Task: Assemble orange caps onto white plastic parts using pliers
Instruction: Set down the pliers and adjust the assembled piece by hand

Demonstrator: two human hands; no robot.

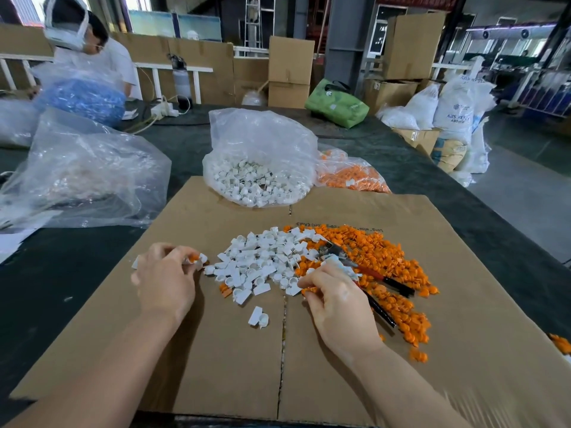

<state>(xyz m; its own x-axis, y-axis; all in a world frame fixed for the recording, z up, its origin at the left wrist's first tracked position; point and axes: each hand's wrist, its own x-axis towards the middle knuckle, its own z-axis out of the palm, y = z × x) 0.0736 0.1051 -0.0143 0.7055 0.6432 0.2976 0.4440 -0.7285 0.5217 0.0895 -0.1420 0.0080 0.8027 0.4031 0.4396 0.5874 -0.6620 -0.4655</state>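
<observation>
A heap of white plastic parts (262,261) lies on a flattened cardboard sheet (216,350), with a spread of orange caps (392,273) to its right. My left hand (165,279) pinches a white part with an orange cap on it (196,261) at the heap's left edge. My right hand (336,299) has its fingers curled at the heap's right edge, touching small pieces; what it pinches is unclear. Pliers with red and black handles (367,274) lie on the orange caps, just beyond my right hand. One white part (259,317) lies alone nearer me.
A clear bag of white parts (259,168) stands behind the heap, with a bag of orange caps (352,173) to its right. Crumpled clear bags (80,174) lie at left. Another person (89,41) works at the table's far left. Boxes and sacks stand at back right.
</observation>
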